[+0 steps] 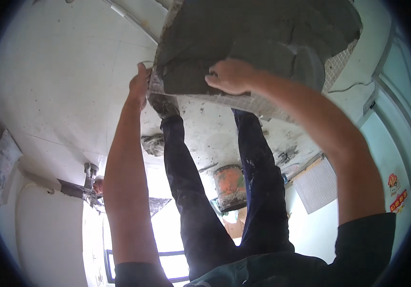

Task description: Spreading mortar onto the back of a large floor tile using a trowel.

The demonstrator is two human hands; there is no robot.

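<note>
A large tile fills the top of the view, its gridded back showing along the right and lower edges. Wet grey mortar coats most of it in a thick, uneven layer. My left hand grips the tile's left edge, thumb up and the other fingers partly hidden. Over the lower part of the mortar, my right hand is closed, knuckles up. Whatever it may hold is hidden against the grey surface.
Between and behind my legs stands an orange, mortar-stained bucket. A crumpled grey lump lies on the spattered floor near my left foot. A gridded panel leans at the right, and a thin cable runs to the wall.
</note>
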